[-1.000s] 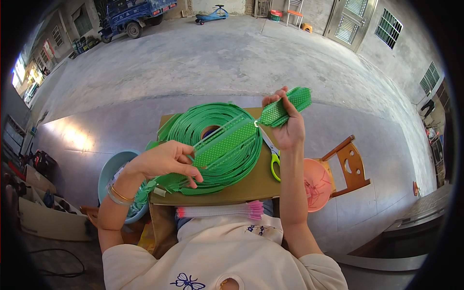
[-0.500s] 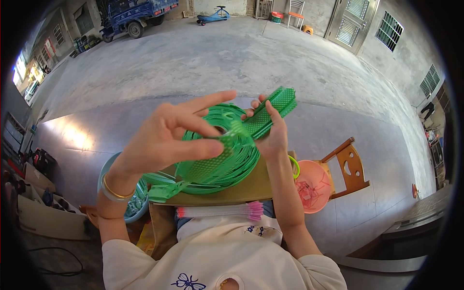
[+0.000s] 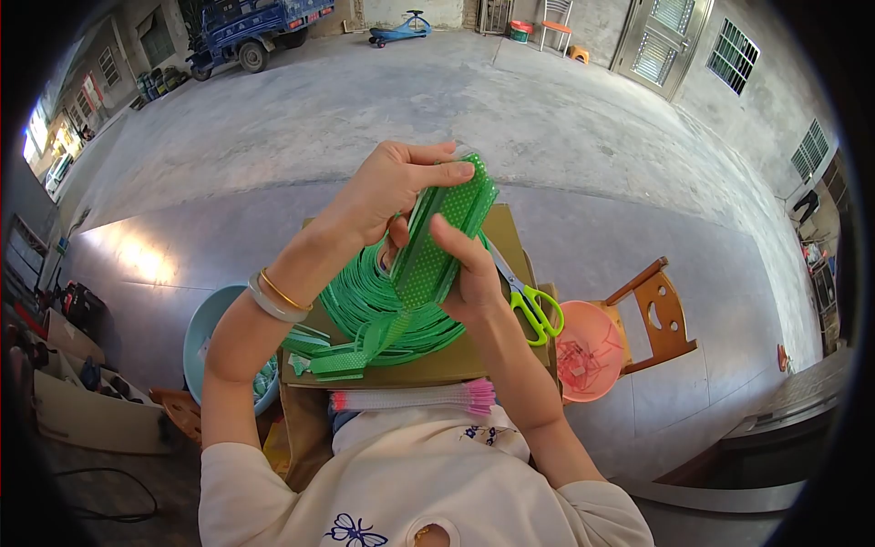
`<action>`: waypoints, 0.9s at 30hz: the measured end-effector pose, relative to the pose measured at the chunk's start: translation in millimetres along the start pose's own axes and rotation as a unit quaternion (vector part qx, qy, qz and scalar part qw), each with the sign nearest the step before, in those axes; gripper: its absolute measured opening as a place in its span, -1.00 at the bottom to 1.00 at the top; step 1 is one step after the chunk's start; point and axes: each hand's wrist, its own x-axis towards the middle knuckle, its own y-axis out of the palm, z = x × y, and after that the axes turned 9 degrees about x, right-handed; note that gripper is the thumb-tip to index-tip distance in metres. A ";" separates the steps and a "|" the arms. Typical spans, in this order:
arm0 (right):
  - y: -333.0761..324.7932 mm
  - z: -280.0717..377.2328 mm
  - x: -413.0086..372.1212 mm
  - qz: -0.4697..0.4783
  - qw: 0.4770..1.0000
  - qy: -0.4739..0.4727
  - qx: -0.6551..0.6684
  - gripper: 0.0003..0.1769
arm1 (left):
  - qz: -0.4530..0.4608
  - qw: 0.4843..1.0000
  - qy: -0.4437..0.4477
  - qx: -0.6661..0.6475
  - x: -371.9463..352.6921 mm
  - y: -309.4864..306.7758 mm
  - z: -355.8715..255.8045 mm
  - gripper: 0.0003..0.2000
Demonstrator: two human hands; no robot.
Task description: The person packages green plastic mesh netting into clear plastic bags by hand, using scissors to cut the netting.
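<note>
A stack of green dotted strips [image 3: 444,237] is held upright and slightly tilted between both hands. My left hand [image 3: 401,187] pinches its top and left edge, thumb across the upper end. Around its lower right side my right hand [image 3: 472,278] is wrapped, thumb on the front. Below and behind them a large coil of green strip [image 3: 365,301] lies on the brown table [image 3: 497,351], partly hidden by the hands and the stack. Scissors with lime-green handles [image 3: 536,313] rest to the right of the coil.
A bundle of clear sticks with pink ends [image 3: 415,398] lies at the near table edge. The blue basin [image 3: 196,342] stands left, the pink basin [image 3: 591,383] right, beside a wooden chair [image 3: 663,314]. Farther off are a blue three-wheeler [image 3: 255,32] and a blue ride-on toy [image 3: 401,32].
My left hand has moved up and right, from a loose green piece to the stack's top. The stack has moved left and stands more upright. The scissors now show fully.
</note>
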 end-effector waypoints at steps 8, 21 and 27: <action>-8.8 30.0 -1.2 -0.006 0.973 -0.013 0.231 -0.88 | 0.103 0.985 -0.019 -0.139 -24.9 1.0 32.4 -0.44; -77.1 67.2 -23.9 -0.038 0.955 -0.127 0.266 -0.88 | 0.273 0.953 -0.129 -0.029 -104.8 -42.6 41.5 -0.85; -87.8 54.7 -27.0 -0.070 0.964 -0.092 0.242 -0.88 | 0.187 0.979 0.040 0.077 -117.5 -43.6 25.0 -0.89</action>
